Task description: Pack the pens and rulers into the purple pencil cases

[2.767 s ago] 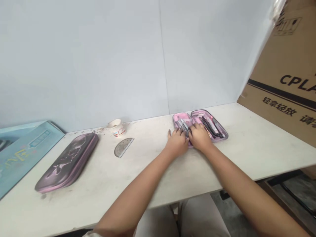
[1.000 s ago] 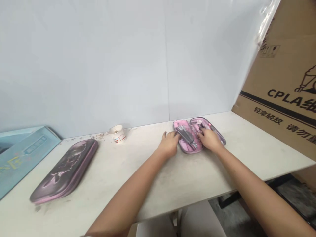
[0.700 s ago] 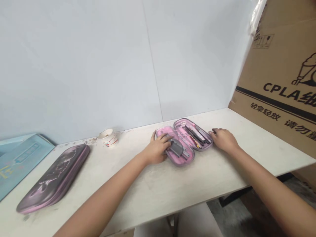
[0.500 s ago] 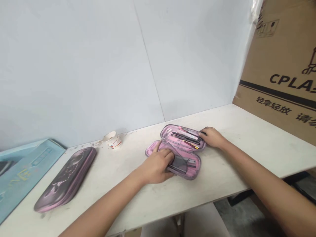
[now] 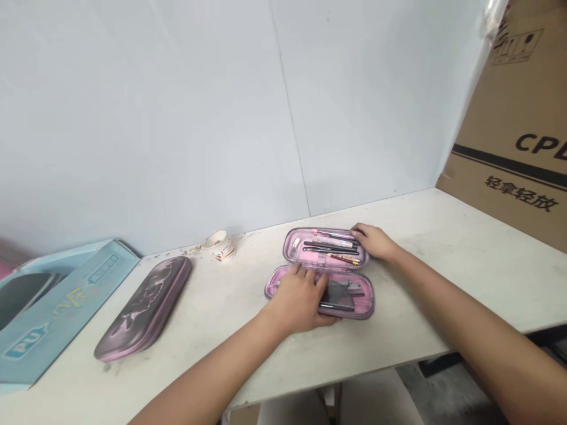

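An unzipped pencil case (image 5: 366, 301) with a pink lining lies spread out on the table, its two halves one behind the other. My left hand (image 5: 297, 298) reaches over the near half, fingers bent inside it and the thumb at its front rim, so the hand is closed on that side. Dark mesh and some slim items show beside the fingers; the rest is covered. My right hand (image 5: 375, 241) pinches the right end of the far half. In that half lie several pens (image 5: 332, 244), a pencil (image 5: 343, 258) and a small white eraser-like block (image 5: 296, 242).
A closed dark, shiny case (image 5: 146, 307) with pink edging lies to the left. Behind it stands a paper cup (image 5: 220, 247) near the wall, with crumbs around it. A light-blue box (image 5: 66, 313) is at far left, and a large cardboard carton (image 5: 509, 130) at right.
The near half has turned to lie more nearly parallel to the far half. My left hand has shifted on it, its fingers now further apart. The view has swung slightly left.
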A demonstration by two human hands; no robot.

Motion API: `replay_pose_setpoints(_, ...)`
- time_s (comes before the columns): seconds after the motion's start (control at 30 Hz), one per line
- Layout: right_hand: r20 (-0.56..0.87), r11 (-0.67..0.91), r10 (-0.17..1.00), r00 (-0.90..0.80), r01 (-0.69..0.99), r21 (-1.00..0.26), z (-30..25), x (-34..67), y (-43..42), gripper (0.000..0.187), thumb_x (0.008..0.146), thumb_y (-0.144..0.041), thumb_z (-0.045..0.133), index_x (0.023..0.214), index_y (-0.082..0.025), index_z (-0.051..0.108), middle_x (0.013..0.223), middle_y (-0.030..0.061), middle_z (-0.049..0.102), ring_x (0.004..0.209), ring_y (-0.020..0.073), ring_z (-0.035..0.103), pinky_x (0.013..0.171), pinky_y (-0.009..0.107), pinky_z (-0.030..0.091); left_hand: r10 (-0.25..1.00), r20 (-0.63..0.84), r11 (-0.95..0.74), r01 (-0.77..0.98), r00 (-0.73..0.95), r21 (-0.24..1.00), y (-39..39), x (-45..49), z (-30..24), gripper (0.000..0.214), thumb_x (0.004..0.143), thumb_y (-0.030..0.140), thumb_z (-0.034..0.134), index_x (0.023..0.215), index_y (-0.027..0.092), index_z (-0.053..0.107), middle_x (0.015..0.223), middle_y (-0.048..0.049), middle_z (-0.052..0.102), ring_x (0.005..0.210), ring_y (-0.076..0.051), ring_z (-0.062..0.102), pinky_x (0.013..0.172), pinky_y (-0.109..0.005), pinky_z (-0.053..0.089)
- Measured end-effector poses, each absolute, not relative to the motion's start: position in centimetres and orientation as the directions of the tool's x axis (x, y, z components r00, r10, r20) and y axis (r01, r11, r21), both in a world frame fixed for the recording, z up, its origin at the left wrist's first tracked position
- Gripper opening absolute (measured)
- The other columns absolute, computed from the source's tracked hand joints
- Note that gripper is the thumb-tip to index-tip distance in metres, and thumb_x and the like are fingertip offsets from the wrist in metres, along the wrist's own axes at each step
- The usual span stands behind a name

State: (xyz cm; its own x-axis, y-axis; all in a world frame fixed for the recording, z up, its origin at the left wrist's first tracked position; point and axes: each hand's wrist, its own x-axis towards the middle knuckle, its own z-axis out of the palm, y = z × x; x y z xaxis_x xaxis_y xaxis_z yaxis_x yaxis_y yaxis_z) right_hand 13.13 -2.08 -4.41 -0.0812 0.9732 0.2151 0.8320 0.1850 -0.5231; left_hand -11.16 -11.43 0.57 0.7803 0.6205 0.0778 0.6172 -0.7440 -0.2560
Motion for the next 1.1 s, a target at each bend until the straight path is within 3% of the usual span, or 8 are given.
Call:
replay_pose_setpoints(0.13,0.247,0.204,0.967,-0.063,0.774,-0.6,-3.7,12.8,-2.4,0.026,0.088,-0.028,0.036,0.098,-0.018,0.058,0.099,0.0052,0.066,0.091,0.0149,0.059,0.081,0.025,0.042,0.634,0.159,-0.723,0.653,0.757,-0.228,-11.0,-10.7,1.1,0.068,0.067,0.069,0.048,0.105,0.013,0.054,0.09,-0.0136,0.061,0.09,-0.029,0.055,0.094,-0.046,0.032)
replay_pose_setpoints(0.33,0.344,0.357,0.932,-0.115,0.46,-0.813,-1.3,12.2,-5.6,0.031,0.084,-0.043,0.044,0.097,-0.019,0.058,0.1,0.0045,0.064,0.096,0.0172,0.057,0.087,0.03,0.042,0.607,0.412,-0.708,0.698,0.68,-0.11,-7.4,-9.3,3.1,0.084,0.067,0.07,0.049,0.128,0.013,0.037,0.133,-0.018,0.041,0.125,-0.032,0.033,0.106,-0.048,0.018)
replay_pose_setpoints(0.47,0.303,0.337,0.941,-0.149,0.409,-0.848,0.1,12.2,-8.0,0.039,0.084,-0.05,0.041,0.098,-0.02,0.061,0.104,0.0051,0.063,0.1,0.019,0.056,0.089,0.032,0.041,0.648,0.301,-0.712,0.697,0.7,-0.085,-5.1,-8.8,3.6,0.071,0.073,0.073,0.035,0.11,0.014,0.051,0.105,-0.0128,0.061,0.104,-0.027,0.053,0.099,-0.046,0.028)
replay_pose_setpoints(0.57,0.268,0.293,0.956,-0.117,0.409,-0.864,-0.2,12.6,-8.7,0.041,0.084,-0.05,0.041,0.106,-0.02,0.058,0.111,0.0067,0.061,0.105,0.0198,0.054,0.093,0.034,0.04,0.713,0.267,-0.658,0.75,0.649,-0.067,-4.5,-9.3,3.7,0.068,0.075,0.073,0.028,0.1,0.016,0.054,0.095,-0.0104,0.063,0.086,-0.025,0.06,0.078,-0.036,0.041)
replay_pose_setpoints(0.67,0.215,0.263,0.963,-0.161,0.404,-0.876,-1.3,12.2,-8.5,0.047,0.081,-0.048,0.05,0.118,-0.02,0.049,0.12,0.0098,0.056,0.11,0.0212,0.052,0.094,0.037,0.04,0.799,0.314,-0.536,0.844,0.513,-0.015,-4.4,-10.8,4.0,0.065,0.078,0.071,0.023,0.098,0.017,0.055,0.091,-0.0093,0.065,0.083,-0.024,0.061,0.067,-0.031,0.04)
replay_pose_setpoints(0.8,0.153,0.262,0.949,-0.276,0.422,-0.868,-2.6,9.1,-7.6,0.053,0.076,-0.045,0.058,0.12,-0.017,0.048,0.116,0.0112,0.059,0.101,0.0219,0.057,0.088,0.037,0.043,0.875,0.354,-0.38,0.922,0.33,0.08,-4.3,-13.1,4.3,0.064,0.083,0.067,0.015,0.093,0.019,0.056,0.082,-0.0079,0.066,0.077,-0.022,0.061,0.06,-0.028,0.036)
replay_pose_setpoints(0.97,0.172,0.3,0.941,-0.292,0.48,-0.825,-3.0,5.1,-6.8,0.032,0.079,-0.042,0.054,0.093,-0.014,0.062,0.093,0.0071,0.067,0.087,0.0202,0.061,0.08,0.032,0.045,0.906,0.362,-0.284,0.948,0.218,0.14,-4.7,-14.9,4.1,0.063,0.084,0.065,0.015,0.094,0.019,0.057,0.086,-0.0079,0.067,0.081,-0.022,0.062,0.06,-0.027,0.035)
replay_pose_setpoints(1.1,0.23,0.405,0.913,-0.338,0.675,-0.617,-2.8,5.6,-7.1,0.034,0.088,-0.037,0.036,0.078,-0.017,0.062,0.081,0.0049,0.067,0.079,0.0175,0.061,0.075,0.029,0.042,0.9,0.382,-0.279,0.951,0.21,0.135,-4.9,-15.0,3.8,0.066,0.082,0.068,0.013,0.092,0.02,0.057,0.084,-0.0074,0.067,0.079,-0.023,0.062,0.059,-0.028,0.034)
